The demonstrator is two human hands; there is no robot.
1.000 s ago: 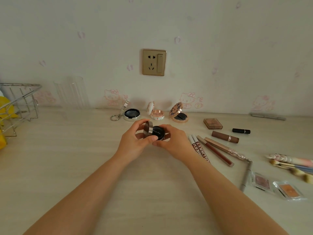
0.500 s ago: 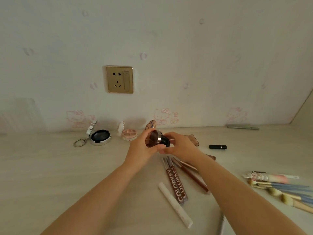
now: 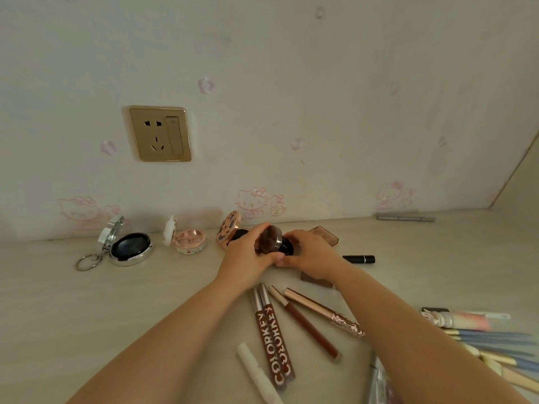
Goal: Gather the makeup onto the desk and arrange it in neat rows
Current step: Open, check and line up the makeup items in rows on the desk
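Both hands hold a small round black compact point(image 3: 275, 242) with its silver-rimmed lid open, just above the desk point(image 3: 58, 301) near the wall. My left hand point(image 3: 248, 255) grips the lid side and my right hand point(image 3: 312, 255) grips the black base. Behind them stand three open compacts: a silver one point(image 3: 128, 247) with a key ring, a pink one point(image 3: 189, 242), and a patterned one point(image 3: 229, 230) partly hidden by my left hand. Two Colorkey lip glosses point(image 3: 272, 330), a lip pencil point(image 3: 303, 322) and a rose-gold pen point(image 3: 320, 312) lie below my wrists.
A black lipstick point(image 3: 360, 259) and a brown palette point(image 3: 325, 234) lie right of my hands. Brushes and a pastel tube point(image 3: 466, 319) crowd the right edge. A white stick point(image 3: 256, 371) lies in front, a grey pen point(image 3: 405, 218) by the wall. A wall socket point(image 3: 159, 134) is above.
My hands carried the black compact away from me toward the wall, beside the patterned compact. The view swung right, so the wire basket and clear holder left the frame.
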